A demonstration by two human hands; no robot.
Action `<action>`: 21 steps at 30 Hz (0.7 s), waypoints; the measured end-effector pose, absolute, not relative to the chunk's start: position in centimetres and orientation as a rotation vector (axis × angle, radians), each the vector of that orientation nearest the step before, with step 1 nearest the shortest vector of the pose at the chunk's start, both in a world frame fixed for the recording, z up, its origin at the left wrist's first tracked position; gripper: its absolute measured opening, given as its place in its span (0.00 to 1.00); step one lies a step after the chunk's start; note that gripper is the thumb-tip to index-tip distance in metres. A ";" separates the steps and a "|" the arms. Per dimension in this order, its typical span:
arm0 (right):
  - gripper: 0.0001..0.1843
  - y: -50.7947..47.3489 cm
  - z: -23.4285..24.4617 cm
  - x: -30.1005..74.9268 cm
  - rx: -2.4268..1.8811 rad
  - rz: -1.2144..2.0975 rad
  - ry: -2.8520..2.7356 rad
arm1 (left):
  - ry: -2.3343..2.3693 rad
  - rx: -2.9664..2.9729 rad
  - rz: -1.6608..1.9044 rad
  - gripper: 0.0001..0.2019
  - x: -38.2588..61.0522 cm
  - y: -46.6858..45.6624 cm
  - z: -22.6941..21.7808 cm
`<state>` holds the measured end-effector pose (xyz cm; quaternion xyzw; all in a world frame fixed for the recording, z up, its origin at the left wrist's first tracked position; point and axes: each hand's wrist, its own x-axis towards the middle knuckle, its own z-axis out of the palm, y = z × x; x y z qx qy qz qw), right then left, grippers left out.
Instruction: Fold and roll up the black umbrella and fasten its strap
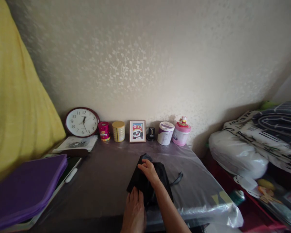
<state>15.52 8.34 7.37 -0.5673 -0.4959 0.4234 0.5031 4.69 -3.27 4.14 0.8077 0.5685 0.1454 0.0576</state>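
So your left hand (134, 207) is spread open and lying flat, palm down, on the near left corner of the black fabric bag (163, 177), fingers pointing away from you. Your right hand (148, 170) reaches further out and sits on the bag's far edge with the fingers curled down onto the cloth. It's touching for sure, but I honestly can't tell if it's actually pinching the fabric or just pressing it. The bag lies flat under both hands on the clear plastic sheet (203, 181) that covers the table, and a dark strap (178, 178) trails off just right of your right hand. Well beyond your hands, along the wall, there's a wall clock (81, 122), a red tin (104, 130), a yellow tin (118, 131), a framed panda picture (137, 131) and a pink container (181, 133). Off to the left of your left hand sits a purple folder (26, 187).
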 end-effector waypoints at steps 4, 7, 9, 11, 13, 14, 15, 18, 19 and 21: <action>0.17 8.9 6.8 15.6 -1.462 0.959 -1.350 | 1.706 2.464 0.589 0.30 4.3 -3.3 3.2; 0.16 8.9 6.8 15.4 -1.524 0.895 -1.443 | 1.711 2.483 0.758 0.29 3.9 -3.4 1.9; 0.15 8.8 6.9 15.3 -1.526 0.870 -1.510 | 1.696 2.495 0.831 0.29 3.6 -3.4 1.7; 0.14 8.7 7.1 15.1 -1.509 0.877 -1.558 | 1.657 2.505 0.807 0.33 3.5 -3.5 2.2; 0.13 8.6 7.3 15.0 -1.491 0.886 -1.585 | 1.640 2.506 0.685 0.37 3.7 -3.6 3.3; 0.13 8.6 7.3 15.0 -1.483 0.883 -1.597 | 1.648 2.505 0.613 0.38 3.8 -3.6 3.9; 0.12 8.6 7.4 15.0 -1.471 0.880 -1.611 | 1.667 2.496 0.551 0.38 3.9 -3.6 4.4; 0.11 8.2 7.8 15.0 -1.403 0.891 -1.652 | 1.717 2.455 0.465 0.36 4.3 -3.6 5.1; 0.11 7.9 8.0 15.1 -1.371 0.899 -1.660 | 1.725 2.439 0.466 0.36 4.3 -3.6 5.2; 0.11 6.7 8.3 15.2 -1.293 0.867 -1.686 | 1.727 2.417 0.479 0.35 4.4 -3.6 5.0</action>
